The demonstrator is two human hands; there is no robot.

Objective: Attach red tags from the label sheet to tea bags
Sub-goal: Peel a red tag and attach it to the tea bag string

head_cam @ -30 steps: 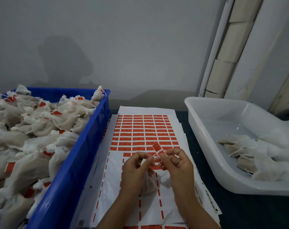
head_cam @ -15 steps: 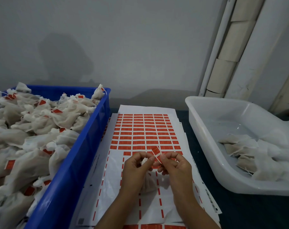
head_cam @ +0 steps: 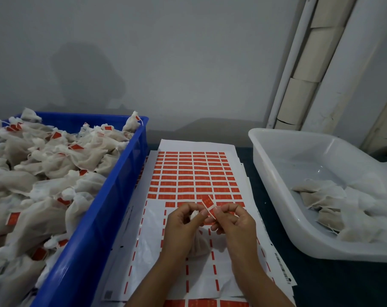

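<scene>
A label sheet with rows of red tags lies on the table between two tubs; its near half is mostly peeled bare. Above that bare part my two hands meet. My left hand grips a small white tea bag that hangs below its fingers. My right hand pinches a red tag on its pale strip, right at my left fingertips. The bag's string is too thin to make out.
A blue tub on the left is heaped with white tea bags carrying red tags. A white tub on the right holds several tea bags without tags. More sheets lie stacked under the top one. A wall stands close behind.
The red tag has tilted more upright and closer to my left fingertips. Both hands stay in about the same place over the sheet.
</scene>
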